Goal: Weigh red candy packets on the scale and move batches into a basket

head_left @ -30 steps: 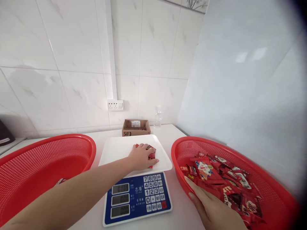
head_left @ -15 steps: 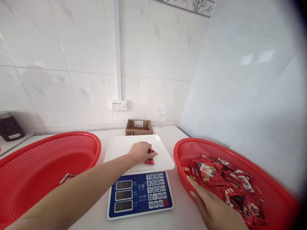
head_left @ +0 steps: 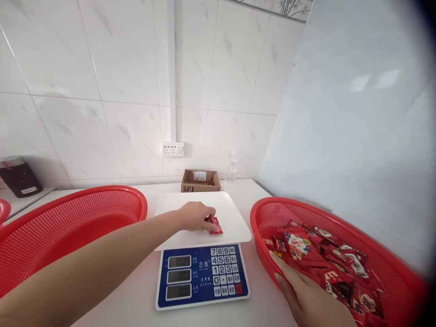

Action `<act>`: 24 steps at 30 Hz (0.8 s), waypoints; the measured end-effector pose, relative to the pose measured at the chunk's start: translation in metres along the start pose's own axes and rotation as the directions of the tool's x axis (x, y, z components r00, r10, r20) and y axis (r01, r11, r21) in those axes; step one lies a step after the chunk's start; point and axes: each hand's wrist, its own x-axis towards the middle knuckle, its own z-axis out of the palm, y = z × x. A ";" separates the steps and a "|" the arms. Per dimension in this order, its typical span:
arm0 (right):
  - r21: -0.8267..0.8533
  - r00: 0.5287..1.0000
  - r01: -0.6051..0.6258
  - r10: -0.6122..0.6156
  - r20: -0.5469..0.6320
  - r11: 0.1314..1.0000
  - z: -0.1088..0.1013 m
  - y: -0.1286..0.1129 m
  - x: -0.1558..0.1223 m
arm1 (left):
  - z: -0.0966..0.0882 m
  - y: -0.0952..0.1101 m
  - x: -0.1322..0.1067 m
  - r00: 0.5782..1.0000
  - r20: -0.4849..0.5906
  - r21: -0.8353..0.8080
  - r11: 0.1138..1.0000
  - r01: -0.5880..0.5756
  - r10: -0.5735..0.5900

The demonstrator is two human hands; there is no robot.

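My left hand (head_left: pixel 196 216) is over the white weighing pan (head_left: pixel 235 227) of a digital scale, its thumb and fingers closed on the end of a small red snack packet (head_left: pixel 215 225). The packet is low at the pan, and part of it is hidden by the fingers. Below the pan, the scale's blue panel (head_left: pixel 203 277) shows number keys and three grey displays. At the right, my right hand (head_left: pixel 299 290) grips the near rim of a red plastic basket (head_left: pixel 264 213) with its thumb outside. Many red snack packets (head_left: pixel 303 247) of differing sizes lie in that basket.
Another red basket (head_left: pixel 112 197) stands at the left, partly behind my left forearm. Behind the scale are a small cardboard box (head_left: pixel 200 187) and a clear plastic bottle (head_left: pixel 231 170). A dark jar (head_left: pixel 20 177) stands far left. A socket (head_left: pixel 173 149) is on the tiled wall.
My left hand has turned and lowered a little, and the packet now lies flatter. The top display's digits have changed. My right hand keeps its hold on the rim; the view has shifted slightly.
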 end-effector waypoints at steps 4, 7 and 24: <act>-0.027 1.000 0.002 -0.002 -0.013 1.000 -0.001 0.000 0.000 | -0.005 0.009 0.008 0.992 0.098 0.026 0.996 -0.081 0.079; -0.032 1.000 0.009 -0.010 -0.024 0.999 -0.001 0.000 0.000 | -0.007 0.012 0.009 0.980 0.157 0.030 0.991 -0.130 0.124; -0.039 1.000 -0.005 0.004 -0.026 0.999 -0.007 -0.006 0.000 | -0.018 -0.006 -0.026 0.990 0.020 -0.211 0.967 0.143 -0.142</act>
